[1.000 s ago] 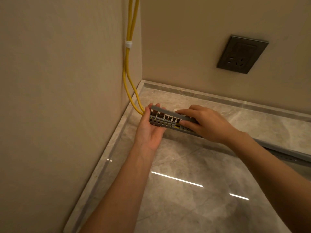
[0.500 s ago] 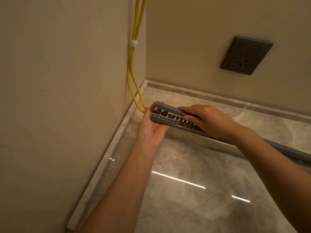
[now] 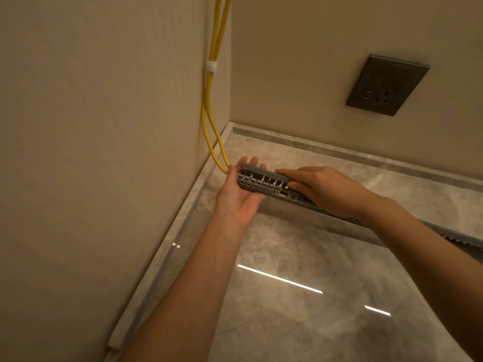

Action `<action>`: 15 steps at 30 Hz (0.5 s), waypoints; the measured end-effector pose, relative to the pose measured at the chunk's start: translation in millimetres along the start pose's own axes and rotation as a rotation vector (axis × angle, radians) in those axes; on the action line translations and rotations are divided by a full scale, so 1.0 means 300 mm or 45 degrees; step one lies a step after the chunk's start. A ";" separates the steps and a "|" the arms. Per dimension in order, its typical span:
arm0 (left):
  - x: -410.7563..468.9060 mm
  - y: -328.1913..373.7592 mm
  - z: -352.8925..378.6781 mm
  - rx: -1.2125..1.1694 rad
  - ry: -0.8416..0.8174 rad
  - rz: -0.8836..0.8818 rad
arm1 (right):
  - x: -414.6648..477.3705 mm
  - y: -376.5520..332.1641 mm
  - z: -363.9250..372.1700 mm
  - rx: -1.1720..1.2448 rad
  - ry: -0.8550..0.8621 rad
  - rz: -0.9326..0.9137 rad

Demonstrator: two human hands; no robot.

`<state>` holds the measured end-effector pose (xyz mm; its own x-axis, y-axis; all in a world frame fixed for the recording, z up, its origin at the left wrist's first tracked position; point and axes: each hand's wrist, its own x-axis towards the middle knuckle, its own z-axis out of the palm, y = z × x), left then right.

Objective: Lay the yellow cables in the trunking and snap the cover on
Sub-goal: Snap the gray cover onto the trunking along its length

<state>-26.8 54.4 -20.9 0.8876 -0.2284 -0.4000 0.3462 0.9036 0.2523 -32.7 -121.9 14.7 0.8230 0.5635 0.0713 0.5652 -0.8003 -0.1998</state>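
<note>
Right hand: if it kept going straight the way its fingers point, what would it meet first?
The right hand points left along the grey cover. It would likely first meet fingers of the left hand curled behind the trunking end, then the yellow cables; depth is uncertain.

Beige left wall (image 3: 91,126) and back wall (image 3: 300,61) meet in a room corner above a polished grey marble floor (image 3: 300,330). A dark, square wall socket (image 3: 386,88) is mounted on the back wall, well above a marble skirting (image 3: 339,154) that runs along the foot of both walls. Two thin white light reflections (image 3: 279,279) streak the glossy floor in the foreground.
</note>
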 end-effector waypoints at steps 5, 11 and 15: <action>-0.011 0.001 0.020 -0.027 0.084 -0.014 | -0.001 -0.021 -0.007 -0.009 -0.014 -0.024; -0.008 0.004 0.034 -0.052 0.117 -0.001 | 0.005 -0.046 0.007 -0.042 0.052 -0.055; -0.016 -0.001 0.029 -0.041 0.083 0.017 | -0.016 -0.054 0.028 -0.181 0.119 -0.013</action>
<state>-28.5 52.0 -11.4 0.8701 -0.1929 -0.4536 0.3234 0.9178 0.2301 -46.1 -109.9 9.3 0.8149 0.5557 0.1646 0.5705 -0.8192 -0.0589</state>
